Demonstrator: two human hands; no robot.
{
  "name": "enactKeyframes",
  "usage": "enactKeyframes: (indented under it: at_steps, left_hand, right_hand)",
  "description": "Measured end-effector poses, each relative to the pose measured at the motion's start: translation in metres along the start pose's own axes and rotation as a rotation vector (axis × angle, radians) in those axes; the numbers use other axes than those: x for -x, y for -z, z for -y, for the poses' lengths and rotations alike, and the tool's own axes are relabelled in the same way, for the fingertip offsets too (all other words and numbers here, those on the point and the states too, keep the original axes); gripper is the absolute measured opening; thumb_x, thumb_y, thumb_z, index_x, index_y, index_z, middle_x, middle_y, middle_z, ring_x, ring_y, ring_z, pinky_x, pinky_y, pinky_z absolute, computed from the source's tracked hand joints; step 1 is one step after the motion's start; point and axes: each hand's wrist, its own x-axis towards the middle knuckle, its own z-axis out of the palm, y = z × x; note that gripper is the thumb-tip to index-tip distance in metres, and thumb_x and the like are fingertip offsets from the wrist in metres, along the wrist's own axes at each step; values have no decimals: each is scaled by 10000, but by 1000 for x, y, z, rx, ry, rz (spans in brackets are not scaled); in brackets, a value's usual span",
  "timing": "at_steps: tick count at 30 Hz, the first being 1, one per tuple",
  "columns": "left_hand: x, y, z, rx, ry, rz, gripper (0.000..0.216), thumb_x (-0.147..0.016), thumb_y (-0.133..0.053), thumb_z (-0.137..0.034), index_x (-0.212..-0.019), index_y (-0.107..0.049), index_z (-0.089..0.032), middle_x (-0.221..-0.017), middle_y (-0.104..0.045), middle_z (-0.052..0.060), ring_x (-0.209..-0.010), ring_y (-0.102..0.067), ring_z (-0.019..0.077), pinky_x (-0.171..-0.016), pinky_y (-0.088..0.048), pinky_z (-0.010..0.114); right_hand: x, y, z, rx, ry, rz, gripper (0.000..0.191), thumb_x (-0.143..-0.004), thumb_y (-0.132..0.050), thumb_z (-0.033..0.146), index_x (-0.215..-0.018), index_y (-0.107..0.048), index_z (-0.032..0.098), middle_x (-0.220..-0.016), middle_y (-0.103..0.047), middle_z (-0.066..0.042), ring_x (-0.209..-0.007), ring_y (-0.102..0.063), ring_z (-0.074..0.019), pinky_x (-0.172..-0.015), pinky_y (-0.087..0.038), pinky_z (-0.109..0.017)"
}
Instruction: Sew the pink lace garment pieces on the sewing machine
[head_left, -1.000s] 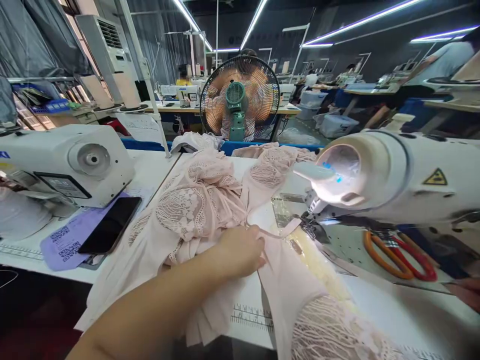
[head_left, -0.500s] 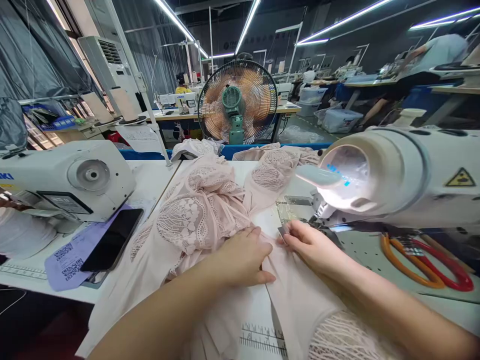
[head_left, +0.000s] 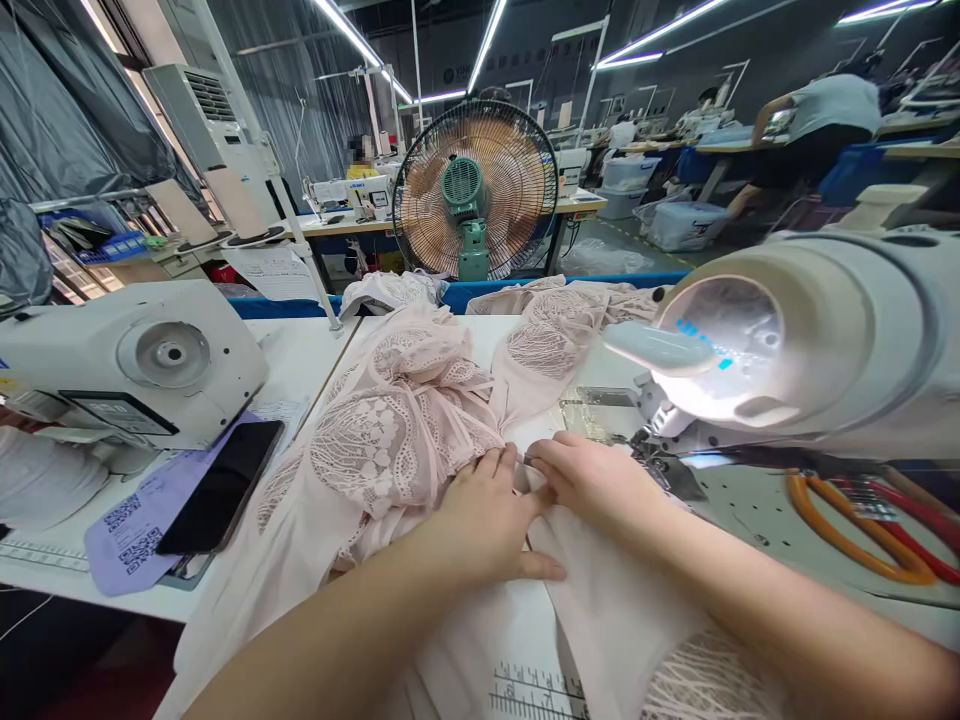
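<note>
A pale pink lace garment (head_left: 367,450) lies bunched on the table, its lace cups facing up. My left hand (head_left: 487,515) rests on its right edge, fingers lying flat on the fabric and thumb stretched out to the right. Right beside it, my right hand (head_left: 600,480) is closed, fingertips pinched together close to the left index finger. A sliver of a small dark grey flat piece shows at those fingertips; most of it is hidden. Under my right hand and forearm runs smooth pale pink fabric (head_left: 600,610) with a lace panel (head_left: 705,680) near the bottom.
A lit sewing machine (head_left: 825,330) stands at right, with orange-handled scissors (head_left: 855,535) below it. Left are another sewing machine (head_left: 127,360), a black phone (head_left: 221,485) and purple paper (head_left: 127,540). More pink lace pieces (head_left: 547,340) lie behind. Beyond stands a large fan (head_left: 474,190).
My right hand has moved left to meet my left hand, and the small grey piece is now mostly covered. My left hand has hardly moved. The view has shifted slightly.
</note>
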Motion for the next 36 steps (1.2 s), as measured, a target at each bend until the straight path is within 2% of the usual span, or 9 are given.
enactKeyframes:
  at_steps: [4,10,16,19,28,32,36]
  left_hand:
    - [1,0,0,0,-19,-3,773,-749,-593,-620,-1400,-359,-274,-1538,-110,161,-1391,-100,405,-1065,-223,589]
    - [1,1,0,-3,-7,32,759,-762,-583,-616,-1386,-395,-228,-1535,-95,182,-1399,-67,390,-1089,-199,559]
    - [1,2,-2,-6,-14,24,757,-758,-584,-617,-1385,-394,-237,-1537,-123,158,-1395,-91,398,-1082,-212,566]
    - [0,4,-4,-2,2,48,772,-751,-606,-602,-1394,-381,-238,-1537,-115,166,-1394,-90,400,-1082,-211,567]
    - [-2,3,-4,-20,7,45,806,-750,-587,-627,-1426,-312,-285,-1540,-103,160,-1390,-93,412,-1074,-212,566]
    - [0,4,-4,-21,-2,45,802,-748,-587,-627,-1424,-310,-297,-1541,-115,147,-1389,-97,413,-1064,-221,581]
    - [0,5,-5,-31,-3,60,783,-764,-574,-621,-1419,-327,-270,-1538,-99,170,-1396,-85,394,-1082,-203,560]
  right_hand:
    - [-6,-7,3,100,11,10,239,-894,-373,199,-784,-585,195,-719,-511,-26,-598,-498,-152,-485,-223,-256]
    - [-9,-7,6,177,30,39,244,-893,-377,176,-739,-564,190,-697,-479,-11,-555,-446,-123,-477,-209,-256]
    - [-9,-8,5,216,63,51,167,-812,-449,118,-689,-543,181,-666,-418,6,-493,-318,-110,-458,-182,-257]
    - [-6,-9,2,229,68,45,176,-817,-448,125,-685,-549,185,-657,-405,9,-477,-286,-109,-449,-177,-259]
    - [7,2,-4,263,36,70,194,-825,-459,114,-726,-615,171,-669,-462,-11,-478,-321,-109,-444,-182,-248]
    - [3,2,-2,261,39,34,196,-844,-437,157,-774,-619,180,-702,-473,-23,-516,-402,-126,-454,-196,-253]
    - [-6,-6,0,245,71,6,191,-847,-438,181,-726,-585,189,-685,-450,-4,-509,-388,-114,-452,-183,-251]
